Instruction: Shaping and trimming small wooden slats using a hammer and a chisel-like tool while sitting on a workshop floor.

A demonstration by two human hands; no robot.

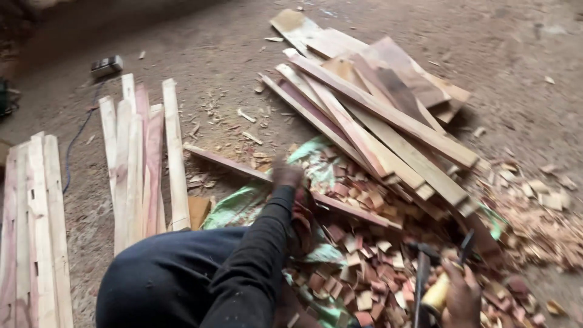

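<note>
Reaching for a long wooden strip amid offcuts

Left hand (286, 175) blurred, resting on the reddish strip (243, 168) lying across the green sack (234, 206); finger spread impossible to tell. Right hand (461, 294) closed around a yellow-handled tool (438, 291), dark metal head upward. Small wood blocks (358, 243) heaped between both hands, stacked planks (376, 115) just beyond, pale slats (139, 164) off to the left.

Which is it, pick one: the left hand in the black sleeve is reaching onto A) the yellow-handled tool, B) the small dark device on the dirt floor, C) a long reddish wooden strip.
C: the left hand rests on the long reddish wooden strip lying across the offcut pile.
</note>
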